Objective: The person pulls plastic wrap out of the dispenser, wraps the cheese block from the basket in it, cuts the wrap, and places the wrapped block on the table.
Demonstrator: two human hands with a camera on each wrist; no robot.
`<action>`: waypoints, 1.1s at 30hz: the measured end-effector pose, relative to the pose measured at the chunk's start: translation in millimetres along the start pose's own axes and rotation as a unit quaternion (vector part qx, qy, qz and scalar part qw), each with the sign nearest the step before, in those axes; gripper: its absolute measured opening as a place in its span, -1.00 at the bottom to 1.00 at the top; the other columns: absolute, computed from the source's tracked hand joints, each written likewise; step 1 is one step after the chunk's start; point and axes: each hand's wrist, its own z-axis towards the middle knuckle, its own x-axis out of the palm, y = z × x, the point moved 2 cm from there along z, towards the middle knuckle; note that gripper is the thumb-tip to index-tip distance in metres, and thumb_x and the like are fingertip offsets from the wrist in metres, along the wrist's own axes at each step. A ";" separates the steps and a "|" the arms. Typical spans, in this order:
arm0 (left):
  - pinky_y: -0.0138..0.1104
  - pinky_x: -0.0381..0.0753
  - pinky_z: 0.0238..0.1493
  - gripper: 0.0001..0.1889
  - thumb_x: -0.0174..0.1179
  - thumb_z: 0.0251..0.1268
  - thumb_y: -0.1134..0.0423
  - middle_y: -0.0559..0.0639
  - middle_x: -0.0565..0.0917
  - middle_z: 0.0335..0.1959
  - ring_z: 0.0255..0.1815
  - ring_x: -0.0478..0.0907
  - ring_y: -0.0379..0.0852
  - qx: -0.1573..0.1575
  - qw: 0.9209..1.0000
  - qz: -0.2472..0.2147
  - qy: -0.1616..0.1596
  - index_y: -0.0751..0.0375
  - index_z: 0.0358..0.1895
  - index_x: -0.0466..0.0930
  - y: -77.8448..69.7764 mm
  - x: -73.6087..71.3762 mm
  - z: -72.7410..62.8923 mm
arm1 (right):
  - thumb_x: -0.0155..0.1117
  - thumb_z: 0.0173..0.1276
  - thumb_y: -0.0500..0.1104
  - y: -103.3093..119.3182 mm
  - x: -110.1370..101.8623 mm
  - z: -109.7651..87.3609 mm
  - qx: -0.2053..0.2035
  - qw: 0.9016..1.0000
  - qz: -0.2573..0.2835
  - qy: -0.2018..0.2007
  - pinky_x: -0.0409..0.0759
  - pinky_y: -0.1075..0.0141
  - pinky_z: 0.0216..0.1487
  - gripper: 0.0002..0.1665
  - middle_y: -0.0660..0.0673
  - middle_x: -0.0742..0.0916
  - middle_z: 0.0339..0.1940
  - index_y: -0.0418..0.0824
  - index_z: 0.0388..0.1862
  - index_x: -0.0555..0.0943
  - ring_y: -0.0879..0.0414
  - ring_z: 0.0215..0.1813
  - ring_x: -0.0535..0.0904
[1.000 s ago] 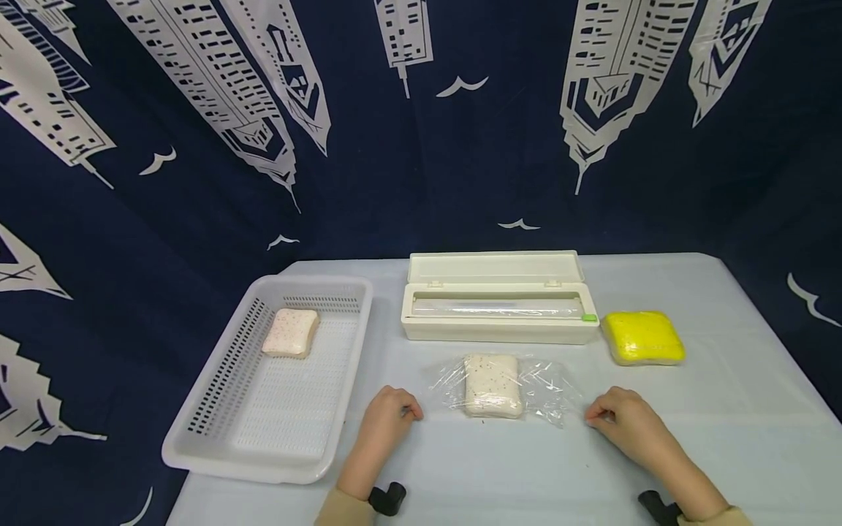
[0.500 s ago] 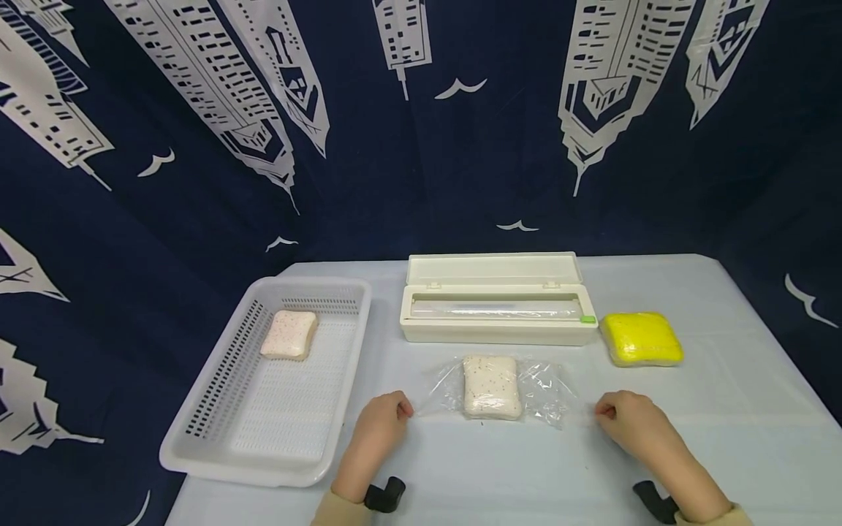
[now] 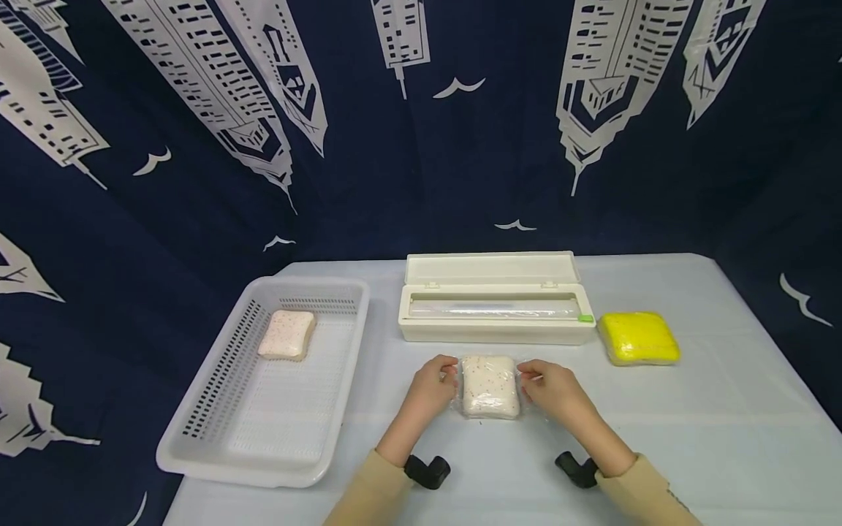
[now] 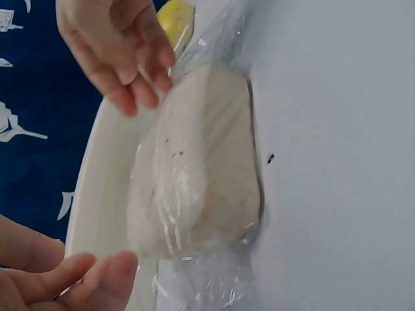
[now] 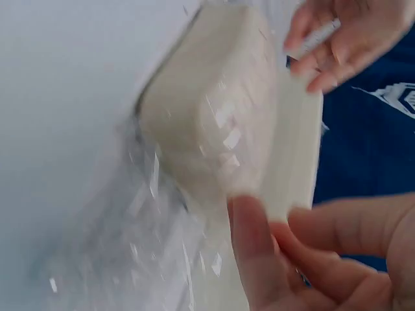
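In the head view, a cream block with dark specks point(image 3: 490, 387) lies flat on the table, wrapped in clear plastic film. Loose film point(image 5: 123, 227) spreads from one end of it in the right wrist view, and more crinkled film point(image 4: 204, 282) shows at the other end in the left wrist view. My left hand point(image 3: 434, 386) is right at the block's left side, fingers loosely bent. On the opposite side is my right hand point(image 3: 554, 389), its fingertips close by the upper right edge. Both hands show gaps between thumb and fingers, with nothing pinched there.
Behind the block stands a cream cling film dispenser point(image 3: 496, 334), lid up, with a roll inside. A yellow wrapped block point(image 3: 639, 338) sits to its right. At left, a white perforated basket point(image 3: 276, 431) holds a pink-speckled block point(image 3: 287, 334).
Both hands have come inward and forward from beyond the film's ends to the block's two sides. The film's outspread ends are now largely hidden by the hands. The block has stayed in place.
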 end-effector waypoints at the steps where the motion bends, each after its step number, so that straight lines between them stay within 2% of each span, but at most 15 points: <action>1: -0.17 0.67 -0.13 -0.69 0.01 0.42 0.41 0.22 0.65 -0.05 -0.04 0.66 0.10 0.002 1.000 0.003 -0.008 0.41 0.15 0.53 -1.3 2.8 1.8 | 0.16 0.40 -0.30 0.8 3.4 1.5 0.003 1.000 0.002 -0.008 0.66 0.23 -0.27 -0.63 -0.24 0.74 -0.15 -0.45 0.13 0.56 0.01 -0.19 0.69; 4: 0.01 0.62 0.03 -0.65 -0.02 0.43 0.37 0.29 0.62 0.05 0.13 0.56 0.25 -0.010 1.000 0.007 -0.019 0.45 0.19 0.50 -2.6 8.5 5.5 | 0.09 0.38 -0.33 0.9 10.1 5.0 0.014 1.000 0.009 -0.019 0.68 0.20 -0.20 -0.58 -0.31 0.72 -0.03 -0.49 0.18 0.53 -0.08 -0.06 0.68; 7: 0.08 0.60 0.07 -0.61 -0.05 0.45 0.34 0.36 0.60 0.11 0.19 0.53 0.31 -0.030 0.999 -0.012 -0.006 0.49 0.23 0.45 -0.3 12.5 7.6 | 0.01 0.36 -0.35 -1.5 14.5 7.1 0.036 0.999 0.036 -0.007 0.67 0.22 -0.20 -0.53 -0.36 0.69 0.03 -0.52 0.21 0.48 -0.10 -0.04 0.68; 12: -0.13 0.70 -0.11 -0.58 -0.07 0.47 0.31 0.39 0.58 0.14 -0.04 0.65 0.14 -0.056 0.996 -0.060 0.023 0.50 0.26 0.41 5.2 18.3 11.0 | -0.03 0.37 -0.36 -6.7 21.0 10.3 0.056 0.995 0.082 0.009 0.71 0.22 -0.18 -0.51 -0.43 0.65 0.07 -0.59 0.24 0.42 -0.08 -0.07 0.70; 15: -0.26 0.71 -0.24 -0.58 -0.07 0.44 0.33 0.36 0.60 0.08 -0.13 0.64 0.02 -0.067 0.994 -0.080 0.025 0.50 0.26 0.42 6.8 21.0 14.1 | 0.00 0.36 -0.35 -9.4 23.5 13.0 0.058 0.993 0.098 0.011 0.71 0.22 -0.18 -0.51 -0.43 0.65 0.06 -0.59 0.22 0.43 -0.02 -0.13 0.70; 21: -0.27 0.71 -0.27 -0.58 -0.03 0.37 0.36 0.29 0.65 0.00 -0.18 0.62 -0.04 -0.091 0.992 -0.090 0.017 0.50 0.23 0.46 7.5 25.2 17.1 | 0.00 0.33 -0.35 -10.6 26.6 15.2 0.063 0.993 0.101 0.014 0.68 0.24 -0.22 -0.49 -0.44 0.65 0.05 -0.60 0.23 0.42 -0.01 -0.15 0.66; 26: -0.32 0.66 -0.35 -0.55 0.00 0.30 0.40 0.26 0.66 -0.05 -0.29 0.61 -0.09 -0.080 0.992 -0.093 0.017 0.52 0.23 0.45 7.5 28.2 17.2 | -0.03 0.31 -0.35 -8.2 28.9 14.9 0.067 0.992 0.104 0.015 0.67 0.25 -0.24 -0.44 -0.45 0.63 0.07 -0.60 0.27 0.38 -0.02 -0.15 0.64; 28: -0.32 0.68 -0.34 -0.55 0.01 0.29 0.40 0.26 0.66 -0.06 -0.27 0.62 -0.08 -0.076 0.992 -0.096 0.022 0.53 0.24 0.44 7.6 27.0 17.3 | -0.04 0.32 -0.34 -7.8 27.7 14.5 0.069 0.992 0.108 0.020 0.68 0.24 -0.23 -0.44 -0.46 0.63 0.08 -0.59 0.28 0.38 -0.03 -0.14 0.64; 33: -0.26 0.73 -0.21 -0.56 -0.01 0.35 0.38 0.29 0.63 -0.02 -0.12 0.64 0.01 -0.091 0.989 -0.116 0.027 0.50 0.25 0.43 11.4 17.8 17.4 | -0.05 0.41 -0.31 -10.2 18.9 14.1 0.074 0.989 0.123 0.035 0.72 0.19 -0.15 -0.49 -0.46 0.63 0.11 -0.59 0.26 0.39 -0.08 -0.07 0.69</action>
